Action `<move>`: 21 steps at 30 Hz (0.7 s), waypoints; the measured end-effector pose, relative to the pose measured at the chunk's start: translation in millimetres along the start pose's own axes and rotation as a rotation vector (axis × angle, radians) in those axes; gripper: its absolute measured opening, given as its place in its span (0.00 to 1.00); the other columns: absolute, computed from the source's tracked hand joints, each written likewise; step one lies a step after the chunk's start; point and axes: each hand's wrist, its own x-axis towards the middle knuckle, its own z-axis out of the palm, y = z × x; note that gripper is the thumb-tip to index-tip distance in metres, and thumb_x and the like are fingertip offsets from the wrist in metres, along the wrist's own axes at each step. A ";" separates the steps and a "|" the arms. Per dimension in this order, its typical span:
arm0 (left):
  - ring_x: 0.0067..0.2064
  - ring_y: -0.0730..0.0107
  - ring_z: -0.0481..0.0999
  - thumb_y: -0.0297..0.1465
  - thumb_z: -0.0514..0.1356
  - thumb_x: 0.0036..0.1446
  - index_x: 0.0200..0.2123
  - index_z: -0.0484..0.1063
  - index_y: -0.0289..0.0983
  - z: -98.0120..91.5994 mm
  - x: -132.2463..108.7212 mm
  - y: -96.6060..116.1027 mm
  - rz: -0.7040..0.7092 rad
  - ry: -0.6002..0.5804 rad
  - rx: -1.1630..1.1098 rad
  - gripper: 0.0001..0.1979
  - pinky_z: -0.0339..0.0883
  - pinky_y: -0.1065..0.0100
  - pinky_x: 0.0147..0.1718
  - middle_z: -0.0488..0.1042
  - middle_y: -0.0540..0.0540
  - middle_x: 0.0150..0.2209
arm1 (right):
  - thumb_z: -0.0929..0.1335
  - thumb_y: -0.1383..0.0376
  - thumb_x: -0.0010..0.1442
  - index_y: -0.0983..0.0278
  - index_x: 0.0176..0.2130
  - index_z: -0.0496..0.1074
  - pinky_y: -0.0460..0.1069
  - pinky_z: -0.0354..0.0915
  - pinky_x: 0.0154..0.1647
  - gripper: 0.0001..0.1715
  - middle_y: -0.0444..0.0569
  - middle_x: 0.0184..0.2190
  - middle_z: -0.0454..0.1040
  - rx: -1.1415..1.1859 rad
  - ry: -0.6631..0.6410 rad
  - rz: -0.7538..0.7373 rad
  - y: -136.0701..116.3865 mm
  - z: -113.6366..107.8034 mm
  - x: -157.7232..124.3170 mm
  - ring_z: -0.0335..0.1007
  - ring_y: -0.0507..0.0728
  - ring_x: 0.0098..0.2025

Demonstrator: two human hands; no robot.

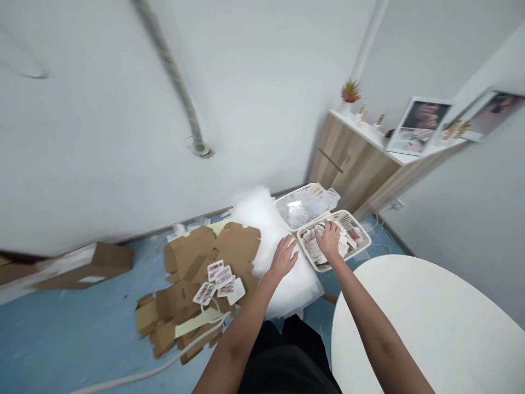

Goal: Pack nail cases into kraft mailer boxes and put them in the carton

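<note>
My right hand (328, 241) reaches into a white plastic basket (364, 241), its fingers spread over a jumble of small printed cards or packets (314, 249). Whether the fingertips grip one of them is too blurred to see, but the fingers look stretched out. My left hand (284, 256) hovers over or rests on a pile of white wrapping sheets (262, 219); its fingers are apart and nothing shows in them. A second white basket (283, 205), holding clear plastic bags (303, 207), stands just behind the first.
Flattened brown cardboard (191, 254) lies on the blue floor to the left, with several small printed packs (223, 276) on it. A white hose (164, 364) crosses the floor. A round white table (422, 323) is at right, a wooden cabinet (356, 169) behind, a cardboard box (106, 265) far left.
</note>
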 end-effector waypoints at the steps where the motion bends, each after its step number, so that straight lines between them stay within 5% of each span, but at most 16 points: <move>1: 0.64 0.57 0.60 0.31 0.51 0.63 0.60 0.63 0.42 -14.8 -18.4 -11.6 -0.060 0.046 0.020 0.21 0.57 0.50 0.62 0.64 0.41 0.62 | 0.64 0.60 0.59 0.71 0.58 0.61 0.63 0.57 0.54 0.30 0.65 0.55 0.64 0.027 -0.013 -0.072 -24.4 10.0 -4.6 0.55 0.70 0.56; 7: 0.57 0.53 0.66 0.31 0.52 0.63 0.58 0.64 0.41 -92.4 -140.2 -78.0 -0.433 0.210 0.176 0.20 0.61 0.52 0.55 0.68 0.40 0.54 | 0.62 0.61 0.61 0.69 0.56 0.62 0.60 0.58 0.52 0.25 0.61 0.50 0.64 0.176 -0.159 -0.402 -177.3 53.1 -65.2 0.57 0.66 0.51; 12: 0.56 0.49 0.65 0.36 0.58 0.59 0.60 0.60 0.37 -123.7 -218.9 -128.1 -0.724 0.205 0.216 0.27 0.60 0.52 0.54 0.65 0.35 0.55 | 0.65 0.60 0.60 0.66 0.52 0.64 0.56 0.61 0.51 0.22 0.58 0.47 0.66 0.143 -0.488 -0.543 -236.6 62.0 -153.4 0.61 0.64 0.50; 16: 0.57 0.48 0.64 0.36 0.59 0.58 0.61 0.58 0.36 -131.8 -234.9 -153.5 -0.781 0.065 0.137 0.30 0.59 0.54 0.55 0.64 0.34 0.56 | 0.68 0.53 0.58 0.65 0.52 0.64 0.55 0.64 0.46 0.27 0.59 0.49 0.64 0.016 -0.646 -0.336 -247.5 70.2 -207.0 0.63 0.66 0.51; 21: 0.57 0.51 0.68 0.33 0.63 0.53 0.64 0.54 0.40 -136.3 -226.3 -165.5 -0.860 -0.051 -0.026 0.37 0.60 0.58 0.54 0.60 0.37 0.57 | 0.67 0.54 0.58 0.68 0.58 0.59 0.57 0.65 0.46 0.35 0.62 0.53 0.61 0.046 -0.674 -0.132 -270.0 85.7 -222.8 0.63 0.69 0.53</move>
